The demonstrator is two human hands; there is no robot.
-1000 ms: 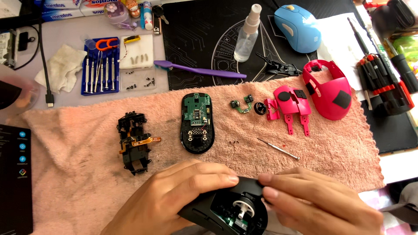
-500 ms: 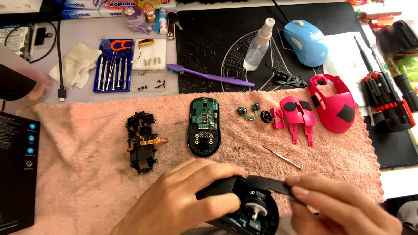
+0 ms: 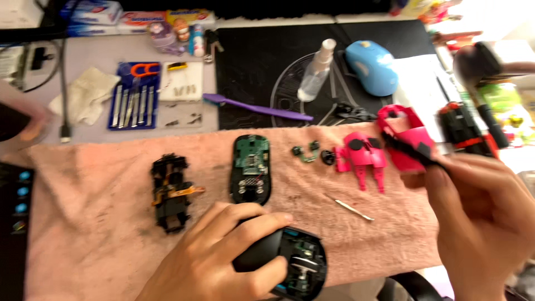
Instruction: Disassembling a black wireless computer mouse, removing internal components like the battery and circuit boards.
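- The grey tabletop (image 3: pixel 100 136) carried a pink terry towel (image 3: pixel 100 234) spread across its near half, and a black desk mat with a pale circular print (image 3: pixel 251 72) lay behind the towel.
- The right hand (image 3: pixel 482 223) was raised over the towel's right edge, its fingers pinched together on a thin black curved strip (image 3: pixel 409 150), blurred, that crossed in front of a bright pink mouse shell (image 3: pixel 404 134).
- The left hand (image 3: pixel 214 262) was clamped over the left side of an opened black computer mouse body (image 3: pixel 290 265), which rested at the towel's near edge with its scroll wheel and inner parts exposed.
- A light blue computer mouse (image 3: pixel 372 67) sat on the black mat, just beside a clear spray bottle with a white cap (image 3: pixel 315 75).
- A black mouse base holding a green circuit board (image 3: pixel 251 167) lay mid-towel, near a black inner frame with an orange ribbon cable (image 3: pixel 170 192).
- A pink button plate with two prongs (image 3: pixel 361 159) lay just left of the pink shell.
- A purple toothbrush (image 3: pixel 256 107) rested on the mat's near edge.
- A blue tray of small steel tools (image 3: pixel 134 100) stood on the tabletop, beside a crumpled white cloth (image 3: pixel 83 100).
- A thin metal pin (image 3: pixel 353 209) lay on the towel, between the two hands.
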